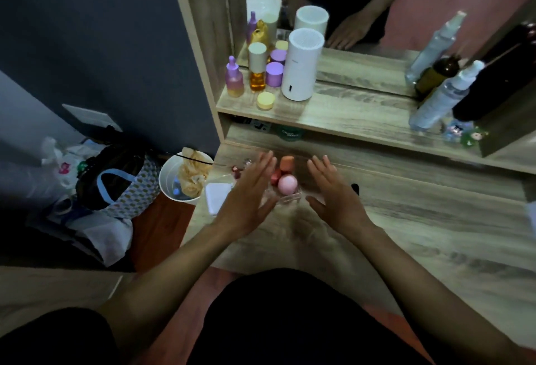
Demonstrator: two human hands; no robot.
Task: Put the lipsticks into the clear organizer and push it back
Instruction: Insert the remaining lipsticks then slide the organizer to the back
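The clear organizer (290, 198) sits on the wooden dresser top between my two hands. Inside it stand an orange lipstick (287, 163), a red one (275, 177) and a round pink-capped one (287, 185). My left hand (249, 195) is flat and open at the organizer's left side, fingers pointing away from me. My right hand (330, 190) is open at its right side, thumb spread, a small gap from the plastic. Neither hand grips anything. A small dark red item (236, 172) lies just left of my left hand's fingers.
A raised shelf (362, 121) behind the organizer carries purple and amber bottles (256, 77), a white cylinder (303, 66) and spray bottles (443, 98), with a mirror behind. A white pad (216, 195) lies at the left edge. A bin (182, 179) and bags stand on the floor.
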